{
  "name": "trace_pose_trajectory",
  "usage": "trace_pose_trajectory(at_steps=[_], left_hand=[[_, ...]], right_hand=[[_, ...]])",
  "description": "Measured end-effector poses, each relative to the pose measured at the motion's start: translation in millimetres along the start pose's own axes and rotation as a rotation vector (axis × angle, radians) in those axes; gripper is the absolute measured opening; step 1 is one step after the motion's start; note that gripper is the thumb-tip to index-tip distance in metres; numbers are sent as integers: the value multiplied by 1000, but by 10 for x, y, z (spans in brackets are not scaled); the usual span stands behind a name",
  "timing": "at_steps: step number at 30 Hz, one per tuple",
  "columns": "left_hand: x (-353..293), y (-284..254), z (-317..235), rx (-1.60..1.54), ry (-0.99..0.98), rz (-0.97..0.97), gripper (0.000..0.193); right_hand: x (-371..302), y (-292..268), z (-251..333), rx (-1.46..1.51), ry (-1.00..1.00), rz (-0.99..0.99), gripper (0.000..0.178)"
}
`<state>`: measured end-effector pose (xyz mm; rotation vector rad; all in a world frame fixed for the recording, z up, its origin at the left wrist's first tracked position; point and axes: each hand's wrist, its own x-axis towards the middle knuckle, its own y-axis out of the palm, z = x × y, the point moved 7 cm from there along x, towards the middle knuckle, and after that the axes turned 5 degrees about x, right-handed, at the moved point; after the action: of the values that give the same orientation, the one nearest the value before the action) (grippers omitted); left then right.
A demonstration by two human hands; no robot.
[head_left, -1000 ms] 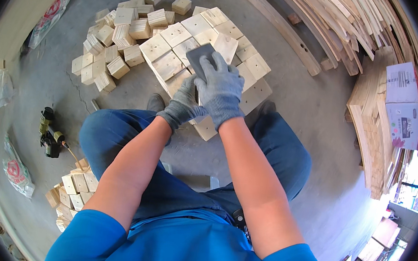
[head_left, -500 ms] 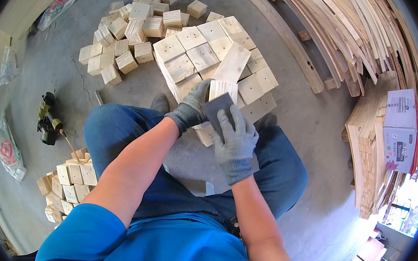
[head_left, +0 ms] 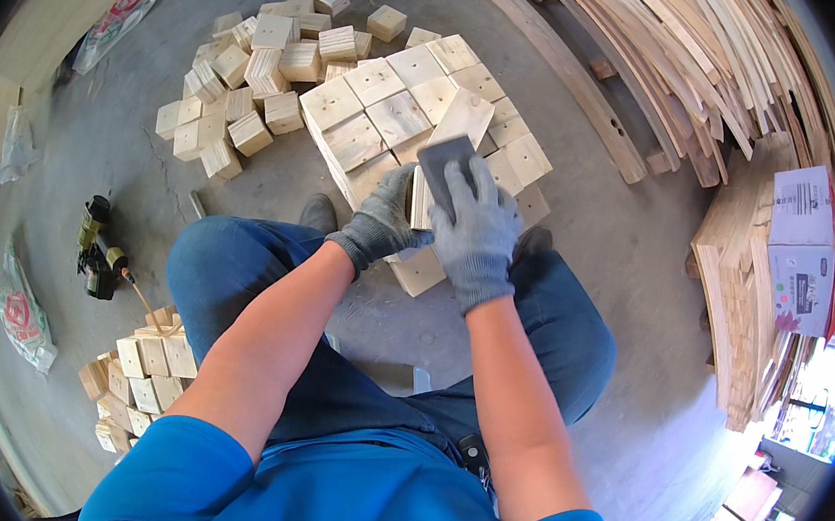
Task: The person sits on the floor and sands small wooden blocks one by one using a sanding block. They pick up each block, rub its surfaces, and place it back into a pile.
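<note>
My left hand (head_left: 385, 212), in a grey knit glove, is closed around the side of a pale wooden block (head_left: 422, 207). The gloved right hand (head_left: 478, 234) presses a flat dark grey sanding pad (head_left: 438, 160) against that block, its fingers spread over the pad. Most of the block is hidden behind the pad and right hand. Just beyond my hands stands a stack of square wooden blocks (head_left: 354, 141), with a flat wooden piece (head_left: 467, 115) lying at an angle on top.
Loose blocks (head_left: 301, 60) lie heaped at the far left, and more blocks (head_left: 149, 355) are piled by my left knee. A nail gun (head_left: 97, 248) with a hose rests on the floor at left. Long planks (head_left: 673, 64) and a cardboard box (head_left: 800, 252) are on the right.
The sanding pad and my right hand have moved a little farther away across the block. My left hand keeps hold of the block, which now shows a narrower face.
</note>
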<state>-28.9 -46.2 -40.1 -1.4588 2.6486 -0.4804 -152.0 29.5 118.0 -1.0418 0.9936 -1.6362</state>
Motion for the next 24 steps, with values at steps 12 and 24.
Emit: trace_pose_trajectory(at_steps=[12,24], left_hand=[[44,31,-71,-66,-35,60,111],[5,109,59,-281,-47,97,119]], right_hand=[[-814,-212,-64,68,-65,0,70],[383,69,-394,67,115,-69,61]])
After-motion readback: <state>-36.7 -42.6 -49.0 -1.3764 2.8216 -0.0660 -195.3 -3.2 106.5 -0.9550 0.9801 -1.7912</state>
